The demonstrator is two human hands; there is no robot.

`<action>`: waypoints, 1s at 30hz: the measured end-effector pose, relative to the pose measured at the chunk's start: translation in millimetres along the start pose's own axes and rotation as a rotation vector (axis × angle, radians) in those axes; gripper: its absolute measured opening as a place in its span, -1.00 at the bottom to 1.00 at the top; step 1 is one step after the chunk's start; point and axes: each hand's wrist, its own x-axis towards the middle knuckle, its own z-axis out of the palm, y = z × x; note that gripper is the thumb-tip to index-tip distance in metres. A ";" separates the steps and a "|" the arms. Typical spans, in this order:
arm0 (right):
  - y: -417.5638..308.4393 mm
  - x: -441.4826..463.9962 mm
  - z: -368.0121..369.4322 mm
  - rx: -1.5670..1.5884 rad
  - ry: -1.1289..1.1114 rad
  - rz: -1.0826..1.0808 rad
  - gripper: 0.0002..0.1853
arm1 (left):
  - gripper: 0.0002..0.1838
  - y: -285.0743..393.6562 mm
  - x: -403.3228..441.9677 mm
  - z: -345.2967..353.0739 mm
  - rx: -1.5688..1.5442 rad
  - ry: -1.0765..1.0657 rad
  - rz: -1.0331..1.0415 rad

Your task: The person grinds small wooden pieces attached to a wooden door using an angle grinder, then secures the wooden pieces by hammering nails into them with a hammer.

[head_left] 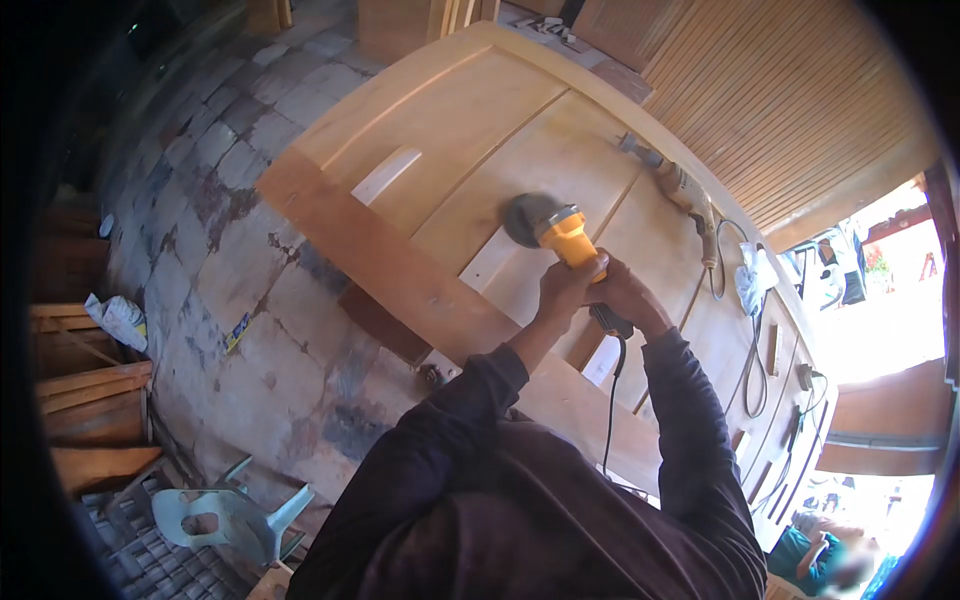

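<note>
The yellow power tool sits over the wooden panel, left hand and right hand both wrapped around it, and I'd fear a tilt making its dark disc gouge the wood, or its cord snagging.

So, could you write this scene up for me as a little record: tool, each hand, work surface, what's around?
Tool: yellow power tool with a dark round disc
Left hand: gripping the power tool
Right hand: also gripping the power tool
Work surface: large wooden panel
Also on the panel: drill, lying down
Floor: patchy, worn tiles
Nearby: pale plastic stool
Other person: green top, bottom right of picture
Unclear: whether the disc is turning
</note>
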 end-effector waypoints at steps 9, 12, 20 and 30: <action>-12.3 -13.5 20.6 -0.212 -0.053 -0.033 -0.28 | -0.40 -7.9 -38.6 -7.4 -0.104 0.145 -0.002; -12.2 -14.9 29.5 -0.233 -0.063 -0.049 -0.29 | -0.40 -11.9 -45.9 -17.6 -0.182 0.122 0.007; -4.3 -5.0 10.1 -0.100 0.012 0.008 -0.35 | -0.37 -7.2 -13.1 -2.0 -0.113 0.027 -0.020; -12.8 -23.7 32.6 -0.281 -0.028 -0.028 -0.32 | -0.46 -14.1 -55.6 -16.6 -0.189 0.130 0.020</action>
